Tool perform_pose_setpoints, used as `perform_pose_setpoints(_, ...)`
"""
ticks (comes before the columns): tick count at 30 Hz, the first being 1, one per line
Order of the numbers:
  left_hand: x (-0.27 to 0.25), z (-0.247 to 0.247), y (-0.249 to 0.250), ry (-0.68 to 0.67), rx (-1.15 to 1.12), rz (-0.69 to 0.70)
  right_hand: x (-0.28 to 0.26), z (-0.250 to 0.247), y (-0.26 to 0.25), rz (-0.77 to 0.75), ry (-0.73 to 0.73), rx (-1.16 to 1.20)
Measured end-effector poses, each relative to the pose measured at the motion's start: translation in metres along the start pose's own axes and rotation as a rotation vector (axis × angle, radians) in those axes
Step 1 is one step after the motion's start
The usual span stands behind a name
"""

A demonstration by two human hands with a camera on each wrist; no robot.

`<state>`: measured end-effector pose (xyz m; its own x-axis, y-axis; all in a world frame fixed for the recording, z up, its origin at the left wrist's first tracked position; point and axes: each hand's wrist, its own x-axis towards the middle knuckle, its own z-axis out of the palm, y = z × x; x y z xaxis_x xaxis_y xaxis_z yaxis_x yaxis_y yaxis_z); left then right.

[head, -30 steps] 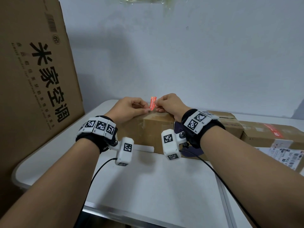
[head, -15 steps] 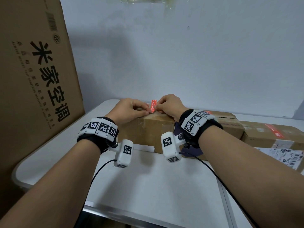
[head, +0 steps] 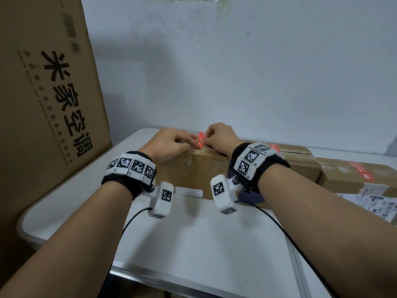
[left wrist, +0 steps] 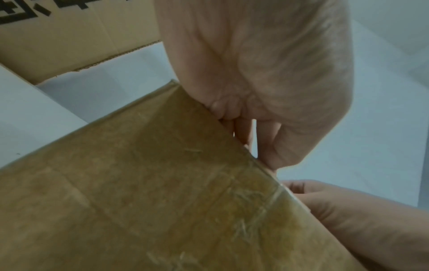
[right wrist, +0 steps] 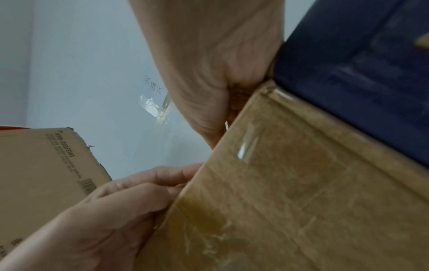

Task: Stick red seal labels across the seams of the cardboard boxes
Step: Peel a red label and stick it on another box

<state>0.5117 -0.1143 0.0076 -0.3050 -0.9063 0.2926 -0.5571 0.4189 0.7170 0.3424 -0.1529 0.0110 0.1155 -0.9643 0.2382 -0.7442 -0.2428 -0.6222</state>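
A small red seal label (head: 200, 140) stands almost upright over the top of a taped cardboard box (head: 204, 171) on the white table. My left hand (head: 171, 143) pinches the label's lower left side and my right hand (head: 219, 136) pinches its right edge. The label's lower end touches the box top. Both wrist views show only the box's taped side (left wrist: 162, 192) (right wrist: 290, 183) and the heels of my hands; the label is hidden there.
A big printed cardboard box (head: 43, 104) leans at the left of the table (head: 204, 244). More boxes (head: 354, 175) with red labels lie to the right, one with a white shipping label (head: 378, 203). The wall stands close behind.
Both hands have lowered the red label towards the box top, and it has turned more face-on to me. The boxes have not moved.
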Motion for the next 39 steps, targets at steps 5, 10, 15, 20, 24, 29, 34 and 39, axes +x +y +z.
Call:
perform_pose_setpoints(5, -0.001, 0.0, 0.002, 0.005, 0.033, -0.01, 0.008, -0.001, -0.007, 0.038, -0.058, -0.15)
perform_pose_setpoints(10, -0.002, -0.001, 0.001, -0.002, 0.039, -0.018, 0.006, -0.01, -0.004, 0.076, -0.071, -0.308)
perform_pose_setpoints(15, -0.001, -0.001, 0.0, 0.006, 0.048, -0.011, 0.009, -0.006, 0.006, 0.143, -0.058, -0.33)
perform_pose_setpoints(20, 0.0, -0.002, 0.001, -0.001, 0.07, -0.007, 0.013, -0.002, 0.005, 0.167, -0.023, -0.295)
perform_pose_setpoints(24, 0.0, -0.002, 0.002, -0.002, 0.056, -0.026, 0.012, -0.001, 0.005, 0.16, -0.003, -0.284)
perform_pose_setpoints(29, 0.006, 0.001, -0.004, 0.033, 0.148, -0.032, 0.008, 0.003, 0.009, 0.13, 0.025, -0.298)
perform_pose_setpoints(34, 0.016, 0.001, -0.004, -0.058, 0.451, 0.009, 0.008, 0.004, 0.012, 0.117, 0.026, -0.302)
perform_pose_setpoints(39, 0.024, 0.006, 0.0, -0.126, 0.523, -0.034, 0.009, 0.005, 0.012, 0.106, 0.029, -0.311)
